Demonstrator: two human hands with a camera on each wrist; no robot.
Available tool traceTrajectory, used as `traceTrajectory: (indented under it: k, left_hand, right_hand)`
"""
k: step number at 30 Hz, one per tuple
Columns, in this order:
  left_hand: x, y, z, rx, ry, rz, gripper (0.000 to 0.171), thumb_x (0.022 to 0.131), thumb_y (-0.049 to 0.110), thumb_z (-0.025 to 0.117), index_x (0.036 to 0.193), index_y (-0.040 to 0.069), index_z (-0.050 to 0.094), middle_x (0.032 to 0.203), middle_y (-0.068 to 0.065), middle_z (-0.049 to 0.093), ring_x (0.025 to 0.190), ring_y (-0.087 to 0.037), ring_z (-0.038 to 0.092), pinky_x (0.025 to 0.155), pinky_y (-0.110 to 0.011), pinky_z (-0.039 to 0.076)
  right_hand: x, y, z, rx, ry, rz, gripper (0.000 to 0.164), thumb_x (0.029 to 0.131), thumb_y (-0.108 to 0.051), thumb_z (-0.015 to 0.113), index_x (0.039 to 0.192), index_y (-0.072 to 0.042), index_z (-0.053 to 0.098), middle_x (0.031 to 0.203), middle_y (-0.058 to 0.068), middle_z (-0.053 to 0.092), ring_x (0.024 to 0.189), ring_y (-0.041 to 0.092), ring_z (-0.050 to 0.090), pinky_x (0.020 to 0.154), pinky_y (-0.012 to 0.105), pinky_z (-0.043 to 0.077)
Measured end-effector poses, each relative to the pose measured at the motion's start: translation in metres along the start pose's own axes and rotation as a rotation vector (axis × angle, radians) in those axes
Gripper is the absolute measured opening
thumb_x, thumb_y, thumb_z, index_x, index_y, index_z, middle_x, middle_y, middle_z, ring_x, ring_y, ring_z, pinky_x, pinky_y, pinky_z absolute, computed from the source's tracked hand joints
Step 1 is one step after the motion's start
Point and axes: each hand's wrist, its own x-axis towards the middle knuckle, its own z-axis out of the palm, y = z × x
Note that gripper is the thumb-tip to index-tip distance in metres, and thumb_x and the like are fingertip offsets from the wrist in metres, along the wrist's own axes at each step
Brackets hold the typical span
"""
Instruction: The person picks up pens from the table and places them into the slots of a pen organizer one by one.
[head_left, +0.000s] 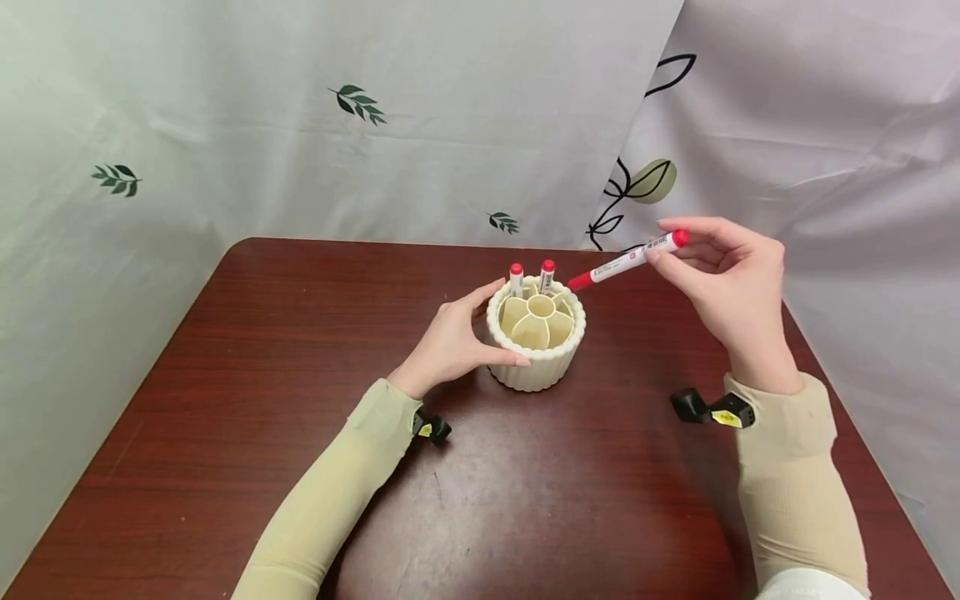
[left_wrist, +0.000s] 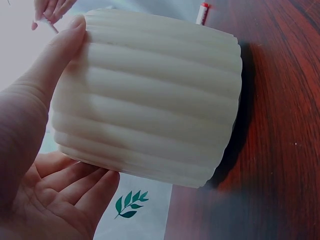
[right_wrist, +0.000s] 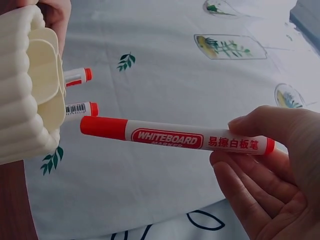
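A cream pen holder (head_left: 536, 367) with fluted sides and petal-shaped compartments stands upright on the table. My left hand (head_left: 453, 346) grips its left side, thumb across the front and fingers round the back; the left wrist view shows this thumb and its fingers on the ribbed wall (left_wrist: 150, 95). Two red-capped markers, one left (head_left: 516, 279) and one right (head_left: 547, 275), stand in the back compartments. Between thumb and fingertips, my right hand (head_left: 731, 275) pinches a whiteboard marker (right_wrist: 165, 136) near one end. Its red cap (head_left: 581, 282) points down-left, close to the holder's right rim.
The dark red-brown table (head_left: 262, 358) extends round the holder. Pale fabric with leaf prints (head_left: 360, 104) hangs behind the table and at its sides. Another red-ended marker (left_wrist: 202, 13) shows past the holder's edge in the left wrist view. Black devices sit on both wrists.
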Motion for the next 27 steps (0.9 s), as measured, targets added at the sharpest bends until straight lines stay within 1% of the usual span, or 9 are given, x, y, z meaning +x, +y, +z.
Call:
traceTrajectory:
  k: [4,7,11,18,27]
  left_hand:
    - [0.000,0.000,0.000,0.000,0.001,-0.001,0.116,0.060,0.052,0.097,0.155,0.012,0.044,0.150,0.005,0.051,0.129,-0.002,0.050,0.105,-0.029,0.043]
    - [0.000,0.000,0.000,-0.001,0.001,-0.003,0.116,0.060,0.051,0.097,0.155,0.011,0.044,0.150,0.004,0.051,0.129,-0.002,0.051,0.105,-0.030,0.043]
    - [0.000,0.000,0.000,0.001,-0.003,-0.007,0.116,0.061,0.051,0.097,0.155,0.009,0.043,0.151,0.004,0.050,0.130,-0.003,0.051,0.105,-0.030,0.043]
    - [0.000,0.000,0.000,0.001,0.001,-0.001,0.116,0.061,0.050,0.097,0.155,0.009,0.044,0.150,0.003,0.051,0.130,-0.004,0.051,0.105,-0.032,0.044]
    - [0.000,0.000,0.000,-0.002,0.006,-0.003,0.116,0.060,0.048,0.098,0.154,0.009,0.045,0.149,0.003,0.052,0.129,-0.005,0.052,0.105,-0.031,0.043]
  right_hand:
    - [-0.003,0.001,0.001,-0.063,-0.038,0.018,0.033,0.077,0.008,0.083,0.109,0.008,0.076,0.082,0.008,0.071,0.072,0.016,0.069,0.070,0.021,0.057]
    - [-0.006,0.004,0.004,-0.147,-0.069,0.031,0.033,0.079,0.004,0.084,0.111,0.004,0.076,0.084,0.007,0.072,0.073,0.015,0.070,0.071,0.021,0.057]
    - [-0.008,0.009,0.009,-0.226,-0.116,0.050,0.033,0.080,0.001,0.085,0.113,0.000,0.077,0.087,0.004,0.073,0.075,0.013,0.071,0.072,0.021,0.057]
    - [-0.013,0.021,0.021,-0.228,-0.192,0.080,0.033,0.082,-0.003,0.085,0.113,-0.004,0.078,0.090,0.005,0.074,0.078,0.014,0.073,0.072,0.023,0.058]
    - [-0.016,0.032,0.030,-0.247,-0.251,0.130,0.030,0.084,-0.012,0.086,0.112,-0.007,0.077,0.094,0.005,0.074,0.079,0.016,0.073,0.070,0.026,0.059]
